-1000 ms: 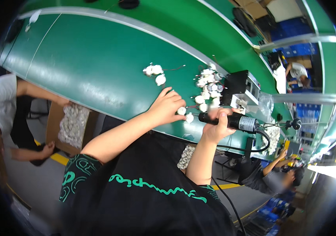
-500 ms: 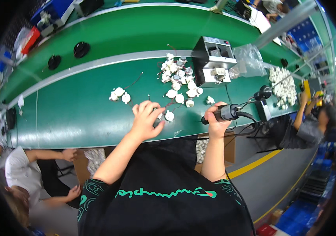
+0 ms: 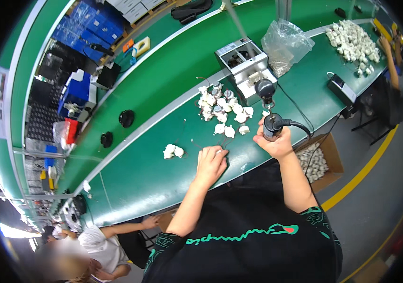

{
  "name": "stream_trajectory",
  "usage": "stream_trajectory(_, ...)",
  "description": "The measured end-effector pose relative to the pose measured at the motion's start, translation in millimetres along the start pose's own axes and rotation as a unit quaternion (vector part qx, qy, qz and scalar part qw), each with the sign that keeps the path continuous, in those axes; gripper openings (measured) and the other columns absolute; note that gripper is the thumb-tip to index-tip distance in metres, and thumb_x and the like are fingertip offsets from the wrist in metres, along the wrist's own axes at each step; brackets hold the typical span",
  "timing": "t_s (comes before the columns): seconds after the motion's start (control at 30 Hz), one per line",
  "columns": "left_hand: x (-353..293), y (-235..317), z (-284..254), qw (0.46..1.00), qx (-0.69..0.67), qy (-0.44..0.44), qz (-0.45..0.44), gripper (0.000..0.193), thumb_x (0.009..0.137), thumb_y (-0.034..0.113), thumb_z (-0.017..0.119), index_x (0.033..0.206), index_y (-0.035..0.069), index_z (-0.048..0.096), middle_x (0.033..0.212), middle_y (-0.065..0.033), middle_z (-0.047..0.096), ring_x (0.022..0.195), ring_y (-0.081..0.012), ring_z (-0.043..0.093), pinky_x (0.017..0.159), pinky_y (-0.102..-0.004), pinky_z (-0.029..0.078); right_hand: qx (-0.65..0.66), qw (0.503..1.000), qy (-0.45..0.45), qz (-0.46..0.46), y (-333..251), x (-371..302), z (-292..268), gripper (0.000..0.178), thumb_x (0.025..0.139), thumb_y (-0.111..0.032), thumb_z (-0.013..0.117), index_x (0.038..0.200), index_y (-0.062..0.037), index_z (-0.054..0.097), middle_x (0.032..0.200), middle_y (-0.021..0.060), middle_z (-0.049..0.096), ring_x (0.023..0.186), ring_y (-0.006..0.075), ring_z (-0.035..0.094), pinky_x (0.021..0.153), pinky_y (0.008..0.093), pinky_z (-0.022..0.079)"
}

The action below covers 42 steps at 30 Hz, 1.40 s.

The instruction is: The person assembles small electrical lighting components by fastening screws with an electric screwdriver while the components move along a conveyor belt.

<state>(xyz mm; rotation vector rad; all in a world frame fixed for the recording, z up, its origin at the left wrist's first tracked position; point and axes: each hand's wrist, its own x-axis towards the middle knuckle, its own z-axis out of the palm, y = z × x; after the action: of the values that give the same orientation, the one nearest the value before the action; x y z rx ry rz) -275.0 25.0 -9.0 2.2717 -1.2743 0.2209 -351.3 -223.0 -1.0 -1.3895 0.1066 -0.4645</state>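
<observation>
In my right hand (image 3: 277, 141) is a dark electric screwdriver (image 3: 272, 126), its cable curving off to the right. My fingers wrap round its body, and its tip is hidden. A black ball-shaped hanger (image 3: 265, 88) joins its top. My left hand (image 3: 211, 165) rests on the green table with bent fingers closed on a small white round part, mostly hidden under them. Just beyond lie a pile of white round parts (image 3: 220, 106) with thin wires, some showing metal faces. A few more white parts (image 3: 173, 151) sit to the left.
A silver and black screw feeder (image 3: 246, 68) stands behind the screwdriver, beside a clear plastic bag (image 3: 286, 45). A heap of white parts (image 3: 352, 42) lies far right, near a co-worker's arm. A carton (image 3: 331, 160) of white parts stands below the table edge. Another person (image 3: 107, 250) sits at left.
The view has turned and shifted. My left fingers, spread before, have closed over a white part. The screwdriver has swung from lying sideways to nearly upright, close to the feeder's front.
</observation>
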Motion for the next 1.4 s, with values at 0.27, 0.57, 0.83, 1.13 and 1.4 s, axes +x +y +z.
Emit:
stream_trajectory(0.27, -33, -40, -26, 0.987, 0.147, 0.031, -0.051, 0.028, 0.076, 0.003, 0.067, 0.103, 0.01, 0.066, 0.105, -0.0068, 0.061, 0.101, -0.0293, 0.055, 0.085, -0.0431, 0.041, 0.051, 0.998, 0.022, 0.014, -16, -1, 11, 0.043, 0.073, 0.003, 0.082, 0.11, -0.002, 0.061, 0.082, -0.0035, 0.061, 0.071, 0.0026, 0.053, 0.063, 0.0212, 0.045)
stream_trajectory(0.57, -28, -42, -31, 0.972, 0.152, 0.114, -0.136, 0.044, 0.073, 0.007, 0.074, 0.115, 0.007, 0.066, 0.13, -0.0136, 0.054, 0.123, -0.0342, 0.049, 0.102, -0.0489, 0.036, 0.017, 1.0, -0.018, -0.01, -15, 6, 6, 0.042, 0.073, 0.0, 0.082, 0.11, -0.0021, 0.063, 0.085, -0.0064, 0.058, 0.074, 0.002, 0.05, 0.065, 0.0194, 0.043)
stream_trajectory(0.83, 13, -18, 17, 0.981, 0.012, 0.074, -0.18, 0.05, 0.084, 0.014, 0.073, 0.132, 0.009, 0.059, 0.137, -0.0101, 0.055, 0.133, -0.0296, 0.048, 0.113, -0.0587, 0.025, 0.055, 0.998, -0.011, -0.002, -14, 14, 12, 0.05, 0.076, 0.005, 0.08, 0.122, -0.0015, 0.06, 0.104, -0.0029, 0.063, 0.094, 0.0046, 0.059, 0.083, 0.0226, 0.051)
stream_trajectory(1.13, 1, -34, 24, 0.981, -0.015, 0.095, -0.167, 0.036, 0.084, 0.015, 0.075, 0.118, 0.009, 0.065, 0.117, -0.0066, 0.066, 0.118, -0.0242, 0.059, 0.117, -0.0578, 0.017, 0.047, 0.986, 0.12, -0.106, -64, 81, -18, 0.042, 0.078, -0.004, 0.082, 0.115, -0.003, 0.064, 0.078, -0.0036, 0.062, 0.063, 0.0044, 0.054, 0.06, 0.0225, 0.044)
stream_trajectory(1.4, -6, -19, 22, 0.986, 0.0, 0.108, -0.126, 0.042, 0.083, 0.016, 0.076, 0.123, 0.009, 0.063, 0.118, -0.0049, 0.066, 0.125, -0.0259, 0.054, 0.111, -0.0598, 0.022, 0.059, 0.971, 0.172, -0.155, -73, 169, -8, 0.033, 0.084, -0.004, 0.077, 0.11, -0.0016, 0.058, 0.072, 0.0027, 0.061, 0.056, 0.0115, 0.056, 0.053, 0.027, 0.044)
